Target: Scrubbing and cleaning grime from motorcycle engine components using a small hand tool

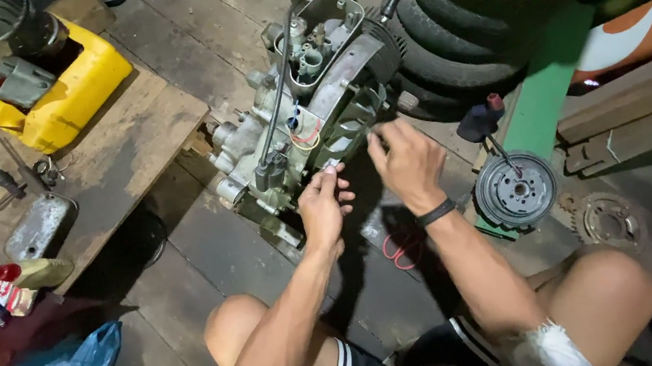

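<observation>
Crouching over a small engine (306, 101) that lies on the plank floor (208, 250), the person works at its lower side with both hands. The left hand (323, 206) pinches a small pale part (331, 163) between thumb and fingertips, touching the casing. The right hand (406, 161) — a dark band (436, 212) on its wrist — has its fingers curled against the engine's finned edge. A flywheel (515, 189) lies just beside the right forearm, stacked tyres (479, 0) behind — a yellow container (62, 92) sits on the low wooden bench (126, 151).
</observation>
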